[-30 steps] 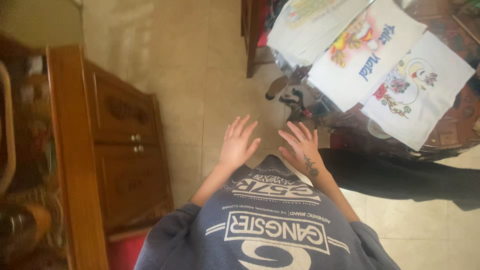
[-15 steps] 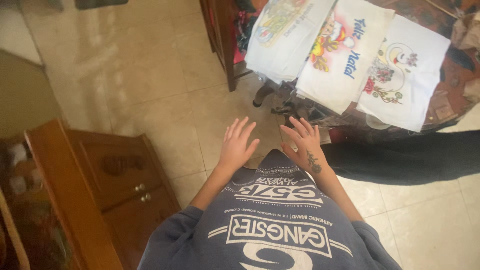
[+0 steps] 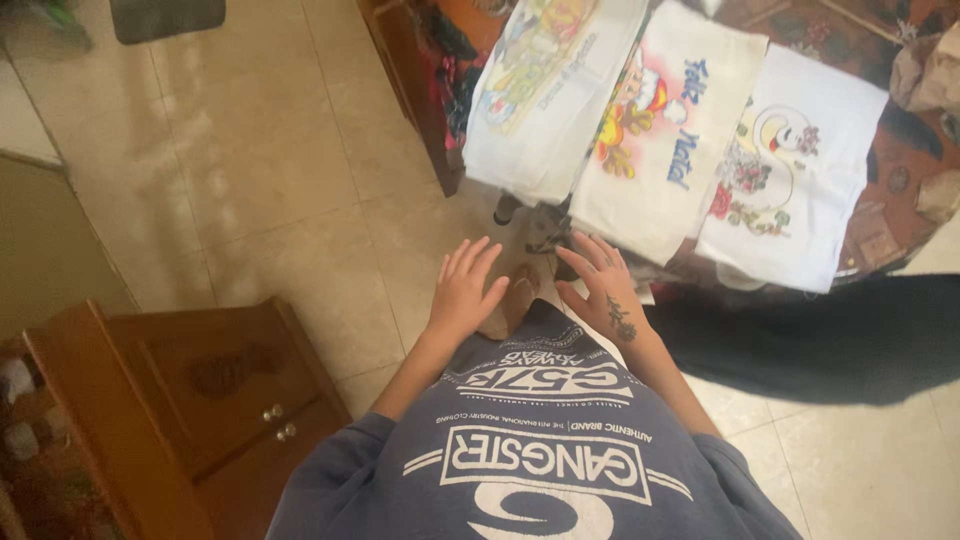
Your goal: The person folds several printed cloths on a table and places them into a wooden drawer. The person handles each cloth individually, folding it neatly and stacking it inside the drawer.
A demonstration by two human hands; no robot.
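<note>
Both hands, left [image 3: 462, 290] and right [image 3: 600, 290], are held open and empty just below the 3 cloths [image 3: 665, 140]. The overhanging cloths could be knocked down.

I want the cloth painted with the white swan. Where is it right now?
In the head view it lies upper right on the table, as the rightmost of three cloths: the swan cloth sits beside the red-and-yellow painted cloth, beyond the right hand.
</note>
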